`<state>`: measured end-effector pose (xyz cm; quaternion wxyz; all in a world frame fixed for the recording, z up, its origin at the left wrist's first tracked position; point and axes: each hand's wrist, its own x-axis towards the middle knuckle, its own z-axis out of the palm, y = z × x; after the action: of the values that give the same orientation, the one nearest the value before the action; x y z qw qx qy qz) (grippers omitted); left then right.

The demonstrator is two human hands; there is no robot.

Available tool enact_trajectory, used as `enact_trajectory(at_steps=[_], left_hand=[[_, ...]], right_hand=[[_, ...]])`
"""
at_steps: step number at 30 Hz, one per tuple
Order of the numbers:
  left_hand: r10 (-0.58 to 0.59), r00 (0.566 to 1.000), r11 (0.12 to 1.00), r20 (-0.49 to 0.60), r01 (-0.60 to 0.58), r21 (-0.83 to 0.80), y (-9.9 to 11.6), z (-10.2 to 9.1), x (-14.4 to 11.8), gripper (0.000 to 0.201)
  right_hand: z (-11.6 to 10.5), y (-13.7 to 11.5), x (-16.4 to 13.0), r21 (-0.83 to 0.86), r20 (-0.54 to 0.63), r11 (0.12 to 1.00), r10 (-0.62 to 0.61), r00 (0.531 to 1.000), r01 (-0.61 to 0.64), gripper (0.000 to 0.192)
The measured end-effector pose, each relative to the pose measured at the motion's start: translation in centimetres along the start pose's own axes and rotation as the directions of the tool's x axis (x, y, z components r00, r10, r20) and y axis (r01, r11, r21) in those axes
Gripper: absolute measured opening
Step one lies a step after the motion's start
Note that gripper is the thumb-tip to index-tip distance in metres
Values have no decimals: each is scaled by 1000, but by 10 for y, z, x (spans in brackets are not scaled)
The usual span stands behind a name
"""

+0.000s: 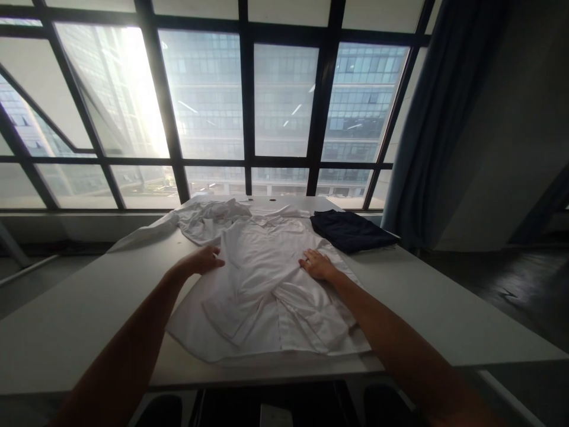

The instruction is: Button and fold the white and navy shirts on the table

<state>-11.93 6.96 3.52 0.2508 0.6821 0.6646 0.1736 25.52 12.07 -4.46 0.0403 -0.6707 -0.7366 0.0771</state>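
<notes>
A white long-sleeved shirt (262, 261) lies spread on the white table, its collar toward the window and its hem near the front edge. Both sleeves are folded inward across the body, and the cloth is creased. At the shirt's left side is my left hand (205, 260), with thumb and fingertips apart beside the fabric; whether it presses on the cloth I cannot tell. My right hand (317, 264) rests on the right side of the shirt, palm down with fingers spread, holding nothing.
Crumpled white cloth (213, 219) lies at the back left of the table (413, 314). A folded dark blue garment (351, 230) sits at the back right. Large windows stand behind the table, and a blue curtain (427, 130) hangs at the right.
</notes>
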Motion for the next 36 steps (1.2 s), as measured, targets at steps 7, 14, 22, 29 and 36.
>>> enact_trajectory(at_steps=[7, 14, 22, 29, 36], left_hand=[[134, 984, 990, 115, -129, -49, 76, 63, -14, 56], [231, 971, 965, 67, -237, 110, 94, 102, -6, 55], [224, 950, 973, 217, -203, -112, 82, 111, -12, 48], [640, 768, 751, 2, -626, 208, 36, 102, 20, 48], [548, 809, 721, 212, -585, 371, 23, 107, 20, 71]], right_hand=[[-2, 0, -1, 4, 5, 1000, -6, 1000, 6, 64], [-4, -1, -2, 15, 15, 1000, -9, 1000, 9, 64], [-9, -2, -8, 36, 10, 999, -25, 1000, 25, 61], [-5, -8, -9, 50, -170, 981, -178, 969, 189, 53], [-6, -34, -17, 92, -315, 830, -501, 806, 551, 50]])
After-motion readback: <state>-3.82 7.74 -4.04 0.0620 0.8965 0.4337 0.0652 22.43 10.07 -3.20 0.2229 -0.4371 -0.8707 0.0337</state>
